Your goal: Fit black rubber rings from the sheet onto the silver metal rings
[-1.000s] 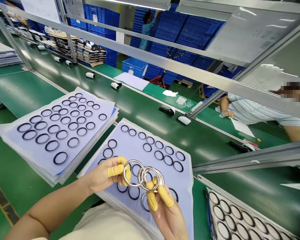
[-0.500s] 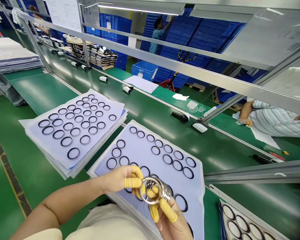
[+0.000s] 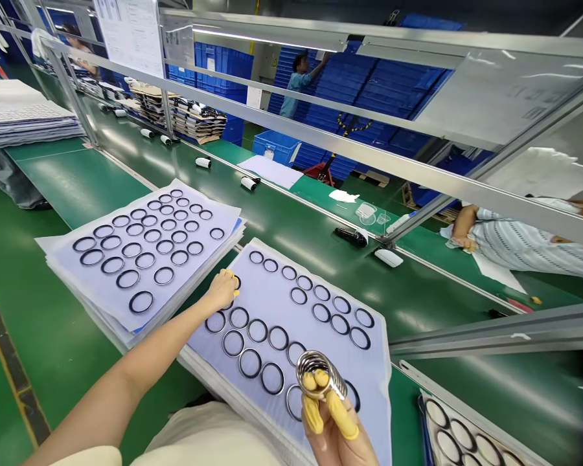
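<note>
In the head view my right hand (image 3: pixel 340 414), with yellow finger cots, grips a stack of shiny metal rings (image 3: pixel 337 382); two of its fingertips show inside the ring opening. My left hand (image 3: pixel 222 290) is stretched forward over the left edge of the near white sheet stack (image 3: pixel 272 285). Its yellow-tipped fingers close around a dark-edged ring (image 3: pixel 238 283) lying there, and the hand partly hides a second ring below. More rings (image 3: pixel 233 343) lie in rows on this sheet, some partly behind my right hand.
Another sheet stack (image 3: pixel 199 252) with rings stands to the left. At lower right is a tray of rings (image 3: pixel 449 446). White-and-black parts (image 3: pixel 388 257) lie along the green conveyor belt (image 3: pixel 291 220). A metal frame (image 3: pixel 291 123) crosses above. A co-worker's hand (image 3: pixel 464 241) is across the belt.
My left hand has left the ring stack and reached forward and left to a ring on the sheet. My right hand still holds the stack, slightly further right. The camera view shifted a little.
</note>
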The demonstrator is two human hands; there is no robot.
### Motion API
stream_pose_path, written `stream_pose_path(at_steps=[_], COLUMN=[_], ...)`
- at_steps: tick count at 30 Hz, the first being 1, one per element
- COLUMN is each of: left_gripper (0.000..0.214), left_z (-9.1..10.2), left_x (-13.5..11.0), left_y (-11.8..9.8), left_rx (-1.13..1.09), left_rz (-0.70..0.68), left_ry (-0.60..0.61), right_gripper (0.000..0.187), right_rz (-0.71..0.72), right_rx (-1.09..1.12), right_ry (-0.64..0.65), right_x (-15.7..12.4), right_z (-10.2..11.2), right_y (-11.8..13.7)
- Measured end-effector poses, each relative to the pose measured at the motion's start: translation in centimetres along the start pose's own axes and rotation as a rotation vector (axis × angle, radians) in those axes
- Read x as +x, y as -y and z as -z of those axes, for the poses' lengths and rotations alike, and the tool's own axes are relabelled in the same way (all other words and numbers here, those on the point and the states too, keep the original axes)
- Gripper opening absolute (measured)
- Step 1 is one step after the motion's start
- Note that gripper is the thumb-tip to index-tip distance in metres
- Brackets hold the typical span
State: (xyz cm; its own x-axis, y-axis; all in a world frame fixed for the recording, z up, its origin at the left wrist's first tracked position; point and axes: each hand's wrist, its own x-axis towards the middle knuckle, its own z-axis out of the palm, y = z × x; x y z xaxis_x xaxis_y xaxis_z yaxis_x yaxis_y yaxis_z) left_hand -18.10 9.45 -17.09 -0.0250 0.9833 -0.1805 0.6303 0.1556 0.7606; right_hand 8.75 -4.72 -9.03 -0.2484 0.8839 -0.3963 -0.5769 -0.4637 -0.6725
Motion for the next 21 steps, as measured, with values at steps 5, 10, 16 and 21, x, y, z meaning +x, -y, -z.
stream_pose_path(at_steps=[5,10,16,21], left_gripper=[0.026,0.048,0.049,0.04], left_z=[0.7,1.1,0.9,0.7], left_x=[-1.6,-6.5,-10.1,-10.6], left_y=[-2.5,-7.1,-10.7,-11.5], left_rx=[-0.374,-0.854,-1.121,-1.247], left_rz=[-0.035,-0.091,-0.032,-0.017], left_ry=[0.091,0.384,0.676,0.862], right_gripper=[0.028,0.022,0.021,0.02], right_rz=[0.043,0.068,0.056,0.047], right_rx=[0.003,0.003,-0.039,-0.009], right_ry=[-0.054,-0.053,0.056,0.102], right_x=[-0.8,-1.0,-0.5,-0.8], right_z=[0.1,0.9,0.3,0.0], right_y=[0.4,0.0,-0.3,-0.3])
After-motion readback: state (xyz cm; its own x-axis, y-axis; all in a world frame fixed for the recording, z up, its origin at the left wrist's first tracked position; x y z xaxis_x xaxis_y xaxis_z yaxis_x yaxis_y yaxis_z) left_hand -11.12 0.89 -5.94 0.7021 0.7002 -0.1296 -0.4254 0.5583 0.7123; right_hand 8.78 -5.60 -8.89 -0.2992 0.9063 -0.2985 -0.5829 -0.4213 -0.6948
